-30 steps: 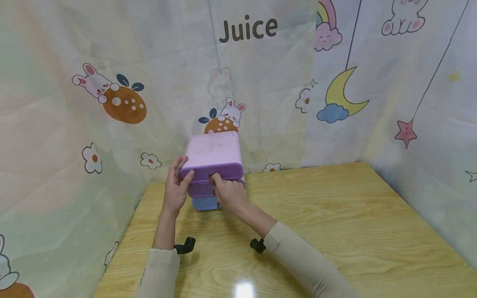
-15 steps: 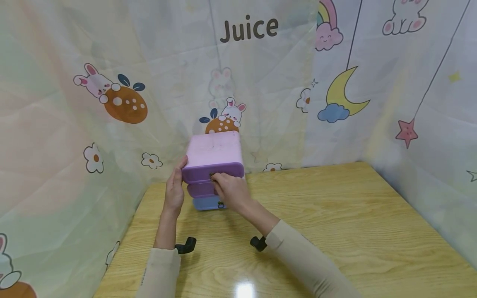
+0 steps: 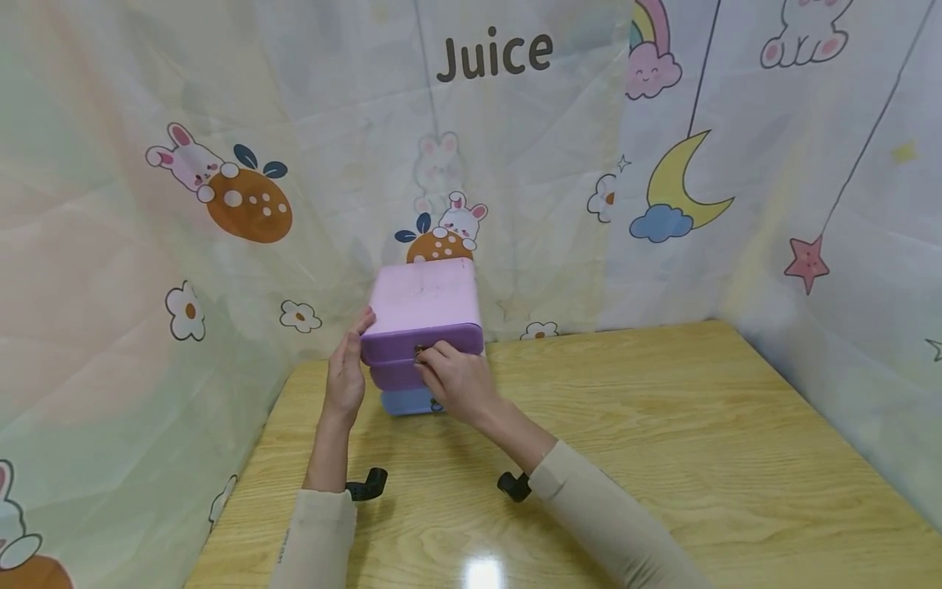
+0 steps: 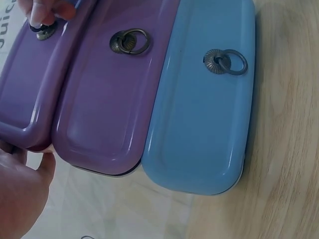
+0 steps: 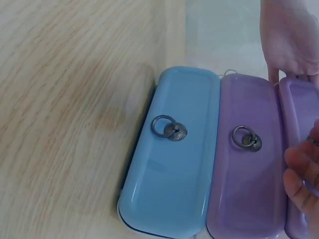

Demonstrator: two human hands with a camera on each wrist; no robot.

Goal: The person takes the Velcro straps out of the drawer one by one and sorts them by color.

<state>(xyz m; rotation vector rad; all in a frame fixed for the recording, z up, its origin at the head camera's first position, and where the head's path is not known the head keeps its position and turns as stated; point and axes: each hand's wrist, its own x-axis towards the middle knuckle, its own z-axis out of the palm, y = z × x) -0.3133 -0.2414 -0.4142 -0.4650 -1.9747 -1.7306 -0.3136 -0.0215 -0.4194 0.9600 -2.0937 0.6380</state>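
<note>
A small cabinet with a pink top point(image 3: 427, 298) stands at the back of the table. Its front has a purple top drawer point(image 3: 390, 347), a purple middle drawer point(image 4: 112, 99) and a blue bottom drawer point(image 4: 199, 109), each with a metal ring pull. My right hand point(image 3: 462, 383) pinches the top drawer's ring pull point(image 4: 46, 32) between thumb and fingers. That drawer's front juts a little past the middle one. My left hand point(image 3: 344, 380) rests against the cabinet's left side near the top, its fingers fairly straight and partly hidden.
Two black angled pieces point(image 3: 368, 484) show beside the forearms above the table. The wooden table point(image 3: 625, 425) extends to the right and front. A printed fabric backdrop point(image 3: 530, 204) hangs close behind and around it.
My left thumb has left the top drawer's front, and that hand now lies along the cabinet's side. My right hand stays at the ring pull, with barely any shift.
</note>
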